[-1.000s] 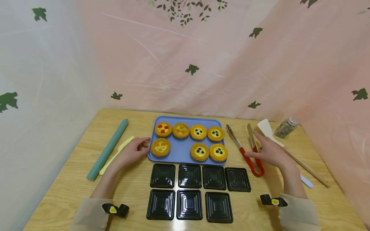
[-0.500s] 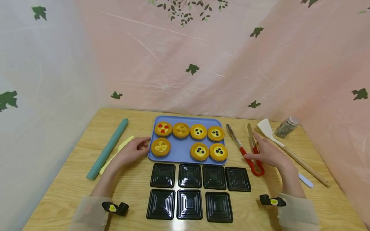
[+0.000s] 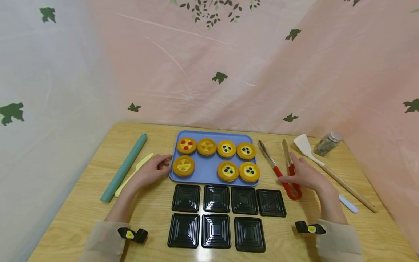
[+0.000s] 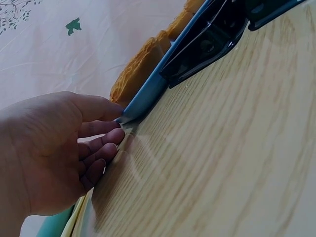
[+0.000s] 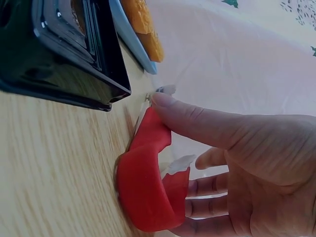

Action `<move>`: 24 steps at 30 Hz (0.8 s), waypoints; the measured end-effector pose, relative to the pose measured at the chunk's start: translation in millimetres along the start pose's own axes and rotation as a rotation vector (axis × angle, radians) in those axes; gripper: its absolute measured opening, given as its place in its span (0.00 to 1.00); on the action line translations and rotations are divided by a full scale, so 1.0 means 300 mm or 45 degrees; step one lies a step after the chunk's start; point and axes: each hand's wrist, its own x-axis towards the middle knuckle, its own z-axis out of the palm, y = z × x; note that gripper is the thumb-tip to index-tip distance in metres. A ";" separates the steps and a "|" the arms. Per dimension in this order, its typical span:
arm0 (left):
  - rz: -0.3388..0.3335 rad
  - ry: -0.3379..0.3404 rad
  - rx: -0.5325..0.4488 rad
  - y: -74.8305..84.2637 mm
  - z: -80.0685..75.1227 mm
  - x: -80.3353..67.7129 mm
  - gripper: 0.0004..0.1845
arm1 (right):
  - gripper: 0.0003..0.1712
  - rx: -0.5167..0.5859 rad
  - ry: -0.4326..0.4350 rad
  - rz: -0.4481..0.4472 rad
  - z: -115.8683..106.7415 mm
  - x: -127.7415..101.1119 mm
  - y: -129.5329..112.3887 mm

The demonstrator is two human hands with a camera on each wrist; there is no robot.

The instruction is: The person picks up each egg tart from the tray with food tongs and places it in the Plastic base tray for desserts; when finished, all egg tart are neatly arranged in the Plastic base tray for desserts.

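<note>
The red-handled tongs (image 3: 281, 169) are laid on the desk (image 3: 78, 203) just right of the blue tray (image 3: 209, 168), and their red handle is pinched between the thumb and fingers of the right hand (image 3: 304, 175). The left hand (image 3: 151, 171) is rested on the desk with fingers loosely curled, nothing held, its fingertips touching the tray's left edge. Seven tarts (image 3: 228, 171) are carried on the tray. Seven black square containers (image 3: 216, 198) are set in two rows in front of it. A green rolling pin (image 3: 124, 168) is seen further left
</note>
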 end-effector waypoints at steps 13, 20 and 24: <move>0.035 0.009 -0.007 -0.002 0.001 0.007 0.27 | 0.72 -0.012 0.013 0.014 0.017 0.010 -0.003; 0.027 0.005 -0.006 -0.006 0.004 0.004 0.27 | 0.70 -0.008 0.011 0.014 0.023 0.013 -0.004; 0.015 0.006 -0.012 -0.010 0.006 0.005 0.27 | 0.69 0.001 0.003 0.008 0.020 0.015 -0.005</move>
